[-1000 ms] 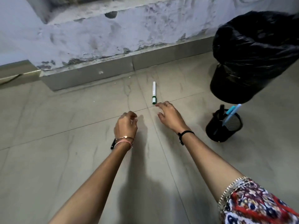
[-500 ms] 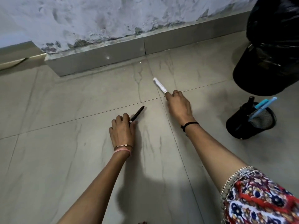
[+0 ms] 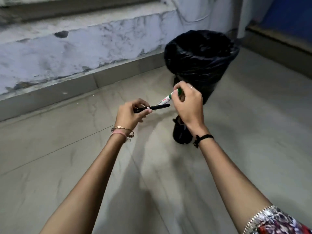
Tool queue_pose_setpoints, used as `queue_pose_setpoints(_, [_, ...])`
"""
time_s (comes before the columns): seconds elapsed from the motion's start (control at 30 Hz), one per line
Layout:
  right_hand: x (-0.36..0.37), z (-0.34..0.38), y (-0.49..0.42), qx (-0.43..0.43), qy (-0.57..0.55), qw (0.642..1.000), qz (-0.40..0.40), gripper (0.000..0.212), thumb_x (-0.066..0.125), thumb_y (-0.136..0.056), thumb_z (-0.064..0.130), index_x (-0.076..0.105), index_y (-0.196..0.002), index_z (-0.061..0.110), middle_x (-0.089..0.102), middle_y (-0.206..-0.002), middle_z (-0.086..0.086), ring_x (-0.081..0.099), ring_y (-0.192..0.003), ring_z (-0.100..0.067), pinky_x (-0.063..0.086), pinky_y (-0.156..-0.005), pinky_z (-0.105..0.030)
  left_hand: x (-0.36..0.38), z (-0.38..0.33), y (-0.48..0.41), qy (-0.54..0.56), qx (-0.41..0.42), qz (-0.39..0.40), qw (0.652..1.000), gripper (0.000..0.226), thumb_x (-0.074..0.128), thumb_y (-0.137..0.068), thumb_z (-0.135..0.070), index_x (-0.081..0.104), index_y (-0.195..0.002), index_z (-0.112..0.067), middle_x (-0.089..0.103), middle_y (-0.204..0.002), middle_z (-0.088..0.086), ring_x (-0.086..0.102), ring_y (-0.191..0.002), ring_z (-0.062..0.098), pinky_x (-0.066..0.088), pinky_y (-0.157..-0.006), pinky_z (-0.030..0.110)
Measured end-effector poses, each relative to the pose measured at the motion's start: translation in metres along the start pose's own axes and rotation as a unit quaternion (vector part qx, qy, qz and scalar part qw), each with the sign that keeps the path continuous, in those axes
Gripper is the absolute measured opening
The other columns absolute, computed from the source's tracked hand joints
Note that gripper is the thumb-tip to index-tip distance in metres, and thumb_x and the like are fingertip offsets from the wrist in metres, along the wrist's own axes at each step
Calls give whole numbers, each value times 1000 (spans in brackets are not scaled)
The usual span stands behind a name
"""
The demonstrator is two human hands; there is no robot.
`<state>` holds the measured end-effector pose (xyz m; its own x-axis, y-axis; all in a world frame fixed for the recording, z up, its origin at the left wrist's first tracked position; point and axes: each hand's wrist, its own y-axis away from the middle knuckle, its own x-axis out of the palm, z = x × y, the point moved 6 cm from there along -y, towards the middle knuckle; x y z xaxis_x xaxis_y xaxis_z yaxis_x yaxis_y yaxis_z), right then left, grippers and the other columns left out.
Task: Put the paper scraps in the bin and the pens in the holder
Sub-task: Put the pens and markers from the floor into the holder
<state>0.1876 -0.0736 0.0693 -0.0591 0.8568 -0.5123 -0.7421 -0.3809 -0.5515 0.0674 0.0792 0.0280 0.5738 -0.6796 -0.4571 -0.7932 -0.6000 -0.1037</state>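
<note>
My left hand (image 3: 130, 114) grips a black pen (image 3: 157, 107) held level above the floor, its tip pointing right. My right hand (image 3: 187, 102) grips a white marker with a green cap (image 3: 168, 97), tilted with the cap end up in my fingers. Both pens nearly touch in mid-air. The black mesh pen holder (image 3: 181, 134) stands on the floor just below my right wrist, mostly hidden by it. Behind my right hand stands the bin lined with a black bag (image 3: 200, 56). No paper scraps show on the floor.
A grey skirting and a worn white wall (image 3: 76, 48) run along the back. Grey floor tiles (image 3: 84, 166) spread to the left and front. A blue surface (image 3: 290, 14) and a dark step lie at the far right.
Both hands have lifted off the floor with their pens and moved right, toward the holder and bin. The camera has swung right, bringing the bin into the middle.
</note>
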Motion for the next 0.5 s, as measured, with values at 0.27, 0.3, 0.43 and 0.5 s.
queue_pose_setpoints(0.27, [-83, -71, 7, 88, 125, 988, -16, 9, 53, -82, 19, 60, -80, 13, 57, -73, -2, 51, -66, -20, 33, -58, -28, 101, -54, -9, -197, 61, 206, 957, 9, 70, -75, -11, 69, -84, -12, 73, -82, 11, 60, -53, 14, 55, -56, 26])
queue_pose_setpoints(0.3, [-79, -78, 13, 89, 137, 986, 13, 9, 54, -83, 17, 61, -80, 13, 57, -73, -2, 54, -67, -23, 35, -58, -29, 111, -52, -8, -225, 60, 213, 949, 10, 69, -75, -11, 69, -84, -13, 73, -87, 11, 61, -60, 20, 55, -62, 28])
queue_pose_setpoints(0.43, [-64, -91, 34, 94, 139, 978, 123, 16, 53, -89, 23, 66, -96, 16, 63, -78, -5, 60, -74, -25, 48, -66, -33, 133, -42, -9, -263, 49, 218, 939, 16, 68, -75, -15, 70, -92, -16, 73, -97, 10, 66, -92, 29, 54, -82, 37])
queue_pose_setpoints(0.5, [-66, -95, 39, 123, 118, 978, 122, 20, 50, -93, 27, 64, -105, 19, 62, -75, -2, 59, -71, -22, 49, -66, -30, 125, -43, -12, -261, 52, 172, 949, 17, 63, -82, -29, 68, -95, -19, 72, -94, 6, 65, -90, 27, 53, -78, 37])
